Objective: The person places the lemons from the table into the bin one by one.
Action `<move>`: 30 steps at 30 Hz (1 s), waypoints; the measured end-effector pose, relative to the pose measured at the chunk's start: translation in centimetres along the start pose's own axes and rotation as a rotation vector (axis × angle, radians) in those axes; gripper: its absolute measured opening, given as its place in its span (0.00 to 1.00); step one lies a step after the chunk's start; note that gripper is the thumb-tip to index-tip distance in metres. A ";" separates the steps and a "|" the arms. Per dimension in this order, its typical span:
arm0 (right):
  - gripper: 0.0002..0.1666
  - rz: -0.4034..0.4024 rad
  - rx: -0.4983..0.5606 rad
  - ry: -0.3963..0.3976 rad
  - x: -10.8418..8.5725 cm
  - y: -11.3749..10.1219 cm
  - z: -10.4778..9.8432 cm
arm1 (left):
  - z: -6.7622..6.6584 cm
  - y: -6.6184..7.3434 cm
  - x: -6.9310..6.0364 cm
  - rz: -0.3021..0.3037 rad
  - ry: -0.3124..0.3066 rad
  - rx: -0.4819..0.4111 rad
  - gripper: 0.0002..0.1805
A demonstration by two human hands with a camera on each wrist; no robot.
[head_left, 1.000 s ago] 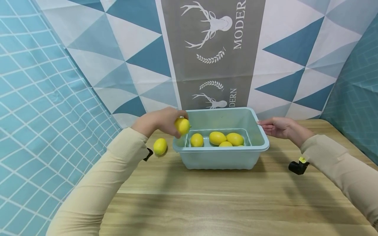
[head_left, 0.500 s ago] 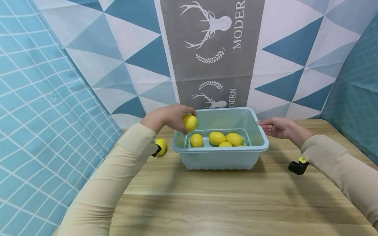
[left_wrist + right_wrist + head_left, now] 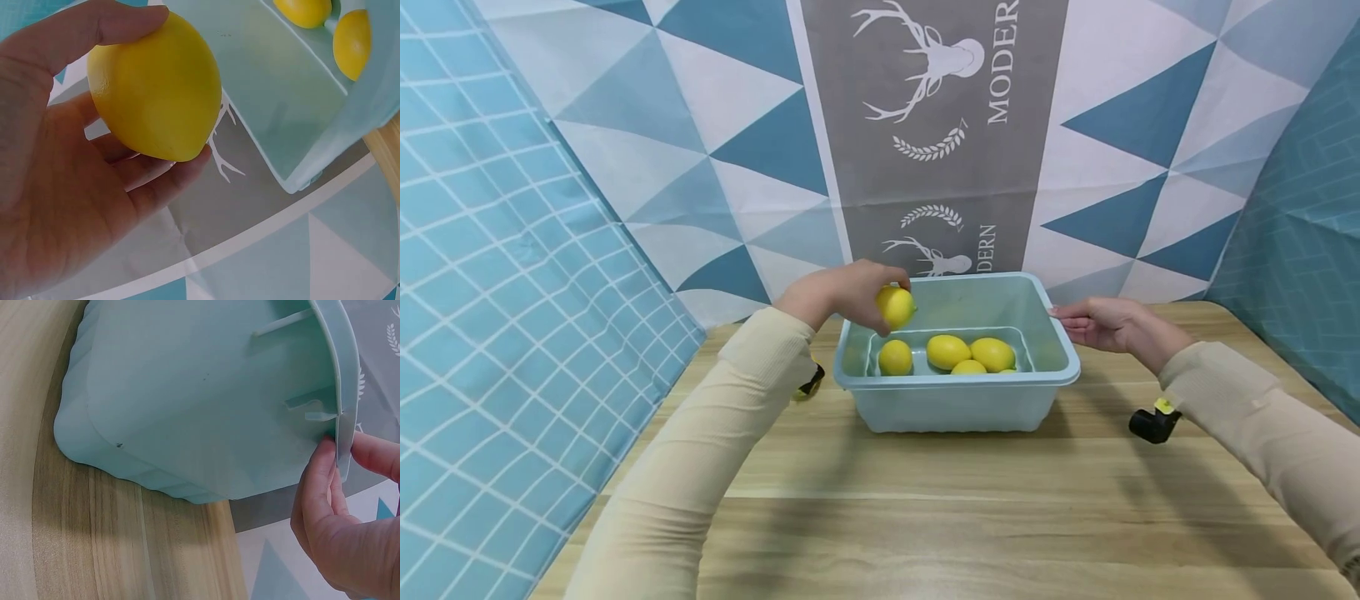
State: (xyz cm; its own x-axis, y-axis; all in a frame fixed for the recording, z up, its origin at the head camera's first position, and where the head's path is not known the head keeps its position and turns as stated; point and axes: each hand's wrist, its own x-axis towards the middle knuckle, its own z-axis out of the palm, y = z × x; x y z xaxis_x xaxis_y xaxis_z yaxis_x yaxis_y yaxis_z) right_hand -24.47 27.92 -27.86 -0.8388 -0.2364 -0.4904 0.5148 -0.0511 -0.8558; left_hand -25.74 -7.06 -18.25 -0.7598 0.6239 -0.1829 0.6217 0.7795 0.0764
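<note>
A yellow lemon (image 3: 896, 307) is held in my left hand (image 3: 859, 293), above the left end of a pale blue-green plastic bin (image 3: 955, 406). The left wrist view shows the thumb on one side of the lemon (image 3: 156, 87) and the fingers curled beneath it. Inside the bin lie several more lemons (image 3: 948, 352), grouped toward the near side. My right hand (image 3: 1108, 325) pinches the bin's right rim, thumb on the outer lip and fingers under it in the right wrist view, where the rim (image 3: 347, 369) shows clearly.
Another lemon (image 3: 805, 393) lies on the wooden table (image 3: 940, 517) left of the bin, mostly hidden behind the left wrist and its black strap. A black object with a yellow part (image 3: 1153, 423) is by the right forearm. Patterned cloth (image 3: 760, 150) hangs behind the table.
My left hand has carried its lemon to the right and slightly up, from the bin's left rim to over the inside. The right hand keeps its place on the rim.
</note>
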 end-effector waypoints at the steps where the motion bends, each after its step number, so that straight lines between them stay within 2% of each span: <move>1: 0.11 0.000 0.000 0.001 0.0 0.0 0.0 | 0.0 0.0 0.2 0.001 0.001 -0.002 0.33; 9: 0.11 0.020 0.023 0.006 0.2 0.2 -0.1 | 0.5 0.1 1.5 0.021 0.017 -0.026 0.32; 20: 0.10 0.006 0.036 0.012 0.0 0.2 -0.2 | 0.9 0.7 3.5 0.066 0.032 -0.041 0.32; 30: 0.09 -0.006 0.023 0.005 0.4 0.1 -0.1 | 1.4 0.9 5.3 0.039 0.006 -0.026 0.34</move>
State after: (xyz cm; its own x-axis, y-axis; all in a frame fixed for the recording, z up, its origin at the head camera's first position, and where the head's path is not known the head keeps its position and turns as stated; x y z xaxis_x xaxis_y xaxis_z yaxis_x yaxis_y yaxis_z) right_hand -24.79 27.90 -28.12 -0.8425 -0.2311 -0.4866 0.5140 -0.0747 -0.8545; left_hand -28.93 -3.15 -20.53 -0.7362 0.6541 -0.1738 0.6458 0.7557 0.1089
